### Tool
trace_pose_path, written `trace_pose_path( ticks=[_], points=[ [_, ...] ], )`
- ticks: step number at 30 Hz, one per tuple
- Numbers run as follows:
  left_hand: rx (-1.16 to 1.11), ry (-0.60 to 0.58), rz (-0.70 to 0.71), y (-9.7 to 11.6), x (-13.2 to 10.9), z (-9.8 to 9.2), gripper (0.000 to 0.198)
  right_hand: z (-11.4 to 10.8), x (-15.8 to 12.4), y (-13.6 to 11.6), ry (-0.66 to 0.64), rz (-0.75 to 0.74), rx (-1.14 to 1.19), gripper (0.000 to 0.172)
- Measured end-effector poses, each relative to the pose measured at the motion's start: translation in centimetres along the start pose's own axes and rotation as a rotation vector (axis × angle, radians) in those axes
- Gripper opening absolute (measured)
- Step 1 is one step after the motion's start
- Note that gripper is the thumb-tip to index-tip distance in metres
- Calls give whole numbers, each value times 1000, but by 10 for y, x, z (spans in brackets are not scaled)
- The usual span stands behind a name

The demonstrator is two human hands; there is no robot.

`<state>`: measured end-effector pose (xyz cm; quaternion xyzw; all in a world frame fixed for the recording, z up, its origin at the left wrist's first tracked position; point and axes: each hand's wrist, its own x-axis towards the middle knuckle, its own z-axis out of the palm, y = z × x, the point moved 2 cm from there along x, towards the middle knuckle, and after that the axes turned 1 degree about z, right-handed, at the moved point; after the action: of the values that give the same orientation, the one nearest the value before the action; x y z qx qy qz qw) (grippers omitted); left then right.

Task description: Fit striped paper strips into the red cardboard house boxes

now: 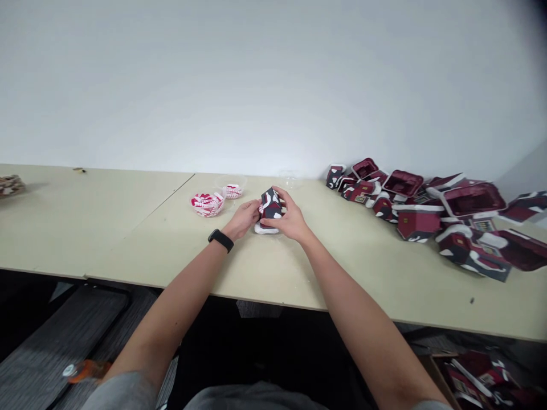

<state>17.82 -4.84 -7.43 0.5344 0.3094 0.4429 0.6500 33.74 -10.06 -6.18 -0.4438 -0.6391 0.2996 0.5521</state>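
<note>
A small house-shaped piece (270, 206), dark red with a black roof and white snow-like trim, stands on the table in front of me. My right hand (291, 217) is closed around its right side, thumb at the front and fingers over the top and back. At its left side, my left hand (245, 218) presses its fingertips against the wall; these fingertips are partly hidden by the piece. To the left sit a clear bowl (208, 204) of red-and-white striped bits and a smaller clear container (233, 190) with similar bits.
A heap of similar house pieces (421, 222), several showing hollow undersides, covers the table's right side. A faint clear container (289, 179) stands near the wall. More pieces fill a box (481, 376) below the table. An orange bottle (86, 370) lies at lower left.
</note>
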Motion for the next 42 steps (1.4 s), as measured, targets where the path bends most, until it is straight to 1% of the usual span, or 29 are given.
trace_pose_path(
  ticks=[2,7,10,13,16,19,22,25,28,30,33,35,39,42],
  points=[
    [10,-21,-9,1,0,-2,30,0,0,5,-4,-12,-11,103],
    [77,-154,-112,1,1,-4,44,-1,0,8,-12,-23,-54,100],
    [83,-185,-167,1,0,-6,47,-3,-2,5,-44,-13,-61,100],
    [66,-197,-179,1,-2,-8,47,-5,-2,1,-89,4,-26,102],
    [40,-173,-119,3,-3,-8,47,-6,-2,-1,-100,37,32,103],
    [40,-97,-49,2,-4,-6,46,-4,-1,-3,-78,64,78,103],
    [51,-39,-27,-1,-3,-1,43,-2,-1,-1,-52,66,102,102],
    [46,-11,-12,-3,-3,2,41,-1,0,2,-29,73,118,102],
    [69,0,8,-1,-3,1,44,-1,1,5,-10,73,113,102],
    [106,-36,-6,-1,-2,-2,47,-1,1,6,-7,59,90,102],
    [149,-133,-87,-2,-2,-6,54,-2,2,8,16,16,14,101],
    [143,-174,-126,-2,-2,-8,55,-4,2,10,25,-5,-29,100],
    [58,-224,-132,-1,-4,-5,48,-6,4,11,2,14,-28,101],
    [31,-215,-114,4,-6,-3,49,-6,4,10,5,32,8,101]
  ],
)
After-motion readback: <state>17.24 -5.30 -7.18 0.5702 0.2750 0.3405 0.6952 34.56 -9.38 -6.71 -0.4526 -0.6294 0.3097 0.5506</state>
